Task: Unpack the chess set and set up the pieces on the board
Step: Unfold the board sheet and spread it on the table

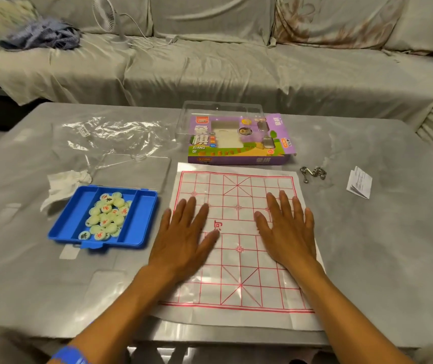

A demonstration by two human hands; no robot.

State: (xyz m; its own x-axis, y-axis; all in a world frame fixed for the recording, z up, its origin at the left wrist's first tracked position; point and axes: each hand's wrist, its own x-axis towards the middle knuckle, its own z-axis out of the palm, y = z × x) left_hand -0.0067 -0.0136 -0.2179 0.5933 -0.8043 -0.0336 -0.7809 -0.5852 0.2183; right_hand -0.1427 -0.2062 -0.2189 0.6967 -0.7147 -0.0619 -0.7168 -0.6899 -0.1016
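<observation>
A white paper xiangqi board (239,195) with a red grid lies flat on the grey table. My left hand (184,237) presses flat on its left side, fingers straight. On the board's right side my right hand (286,229) also lies flat with spread fingers. Left of the board stands an open blue tray (144,219) holding several pale round chess pieces (106,215) in its middle compartment. The purple chess set box (239,140) lies just beyond the board's far edge.
A clear plastic lid (220,109) sits behind the box. Crumpled clear wrap (115,132), a clear flat sheet (134,169) and a white tissue (63,185) lie at the left. Metal ring puzzles (312,172) and a folded leaflet (359,182) lie at the right. A covered sofa (210,64) stands beyond.
</observation>
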